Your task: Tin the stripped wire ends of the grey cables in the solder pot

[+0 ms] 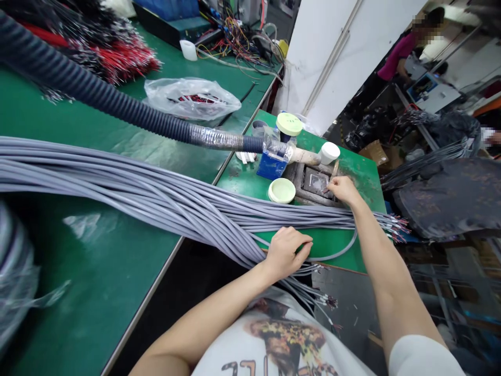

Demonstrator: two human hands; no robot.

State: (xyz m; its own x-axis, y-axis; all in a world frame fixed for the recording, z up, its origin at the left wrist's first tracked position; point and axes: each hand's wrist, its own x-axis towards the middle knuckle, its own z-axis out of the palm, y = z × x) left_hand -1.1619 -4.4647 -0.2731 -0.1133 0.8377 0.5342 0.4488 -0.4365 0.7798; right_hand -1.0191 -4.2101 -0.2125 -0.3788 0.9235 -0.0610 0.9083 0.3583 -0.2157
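My right hand (344,190) is closed in a pinch on the end of a grey cable (344,254), whose loop passes behind my wrist. Thin wire ends stick out from the fingers over a small solder pot (316,181) with a silvery surface. Lower down, my left hand (286,251) rests against a thick bundle of grey cables (188,201), fingers loosely curled and thumb apart, with nothing visible in it. The bundle's stripped ends (395,225) hang over the right edge of the green bench; other cable ends (326,300) lie near my shirt.
A ribbed hose (156,117) ends above the pot beside a blue box (272,164). Around it stand an open pale tub (282,191), a yellow-lidded jar (289,124) and a white cup (329,151). A plastic bag (191,99) lies behind. A person (403,55) stands far right.
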